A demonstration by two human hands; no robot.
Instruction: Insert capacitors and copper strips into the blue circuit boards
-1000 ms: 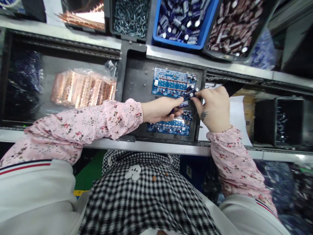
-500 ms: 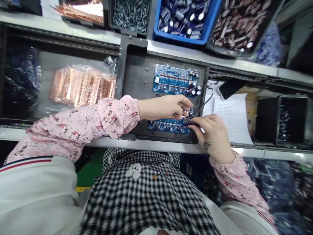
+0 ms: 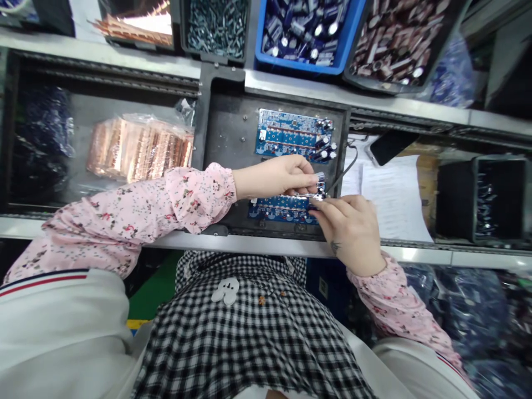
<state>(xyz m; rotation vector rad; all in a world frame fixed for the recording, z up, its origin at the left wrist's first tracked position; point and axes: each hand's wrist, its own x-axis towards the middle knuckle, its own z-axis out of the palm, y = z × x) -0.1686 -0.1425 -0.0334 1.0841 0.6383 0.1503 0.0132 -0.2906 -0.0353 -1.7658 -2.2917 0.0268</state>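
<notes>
My left hand (image 3: pixel 291 176) reaches over the lower blue circuit board (image 3: pixel 282 212) and pinches a small cylindrical capacitor (image 3: pixel 320 177) between thumb and fingertips. Thin shiny leads show under its curled fingers. At the right end of the same board, my right hand (image 3: pixel 351 227) has thumb and forefinger closed on a dark capacitor, mostly hidden by the fingers. Both hands nearly touch. Behind them lies the upper circuit board (image 3: pixel 291 133), with several dark capacitors (image 3: pixel 326 151) standing or leaning at its right end. Both boards rest in a black tray (image 3: pixel 228 133).
Along the back stand a blue bin (image 3: pixel 303 66) of capacitors, a bin of brown capacitors (image 3: pixel 399 41) and a bin of small metal parts (image 3: pixel 218 27). Bagged copper strips (image 3: pixel 141 147) lie left. Papers (image 3: pixel 390 194), a phone (image 3: pixel 393 147) and a black bin (image 3: pixel 457 194) are right.
My left hand's fingers have closed together, and a capacitor now shows at their tips. My right hand has shifted slightly left along the lower board. The whole view has moved a little.
</notes>
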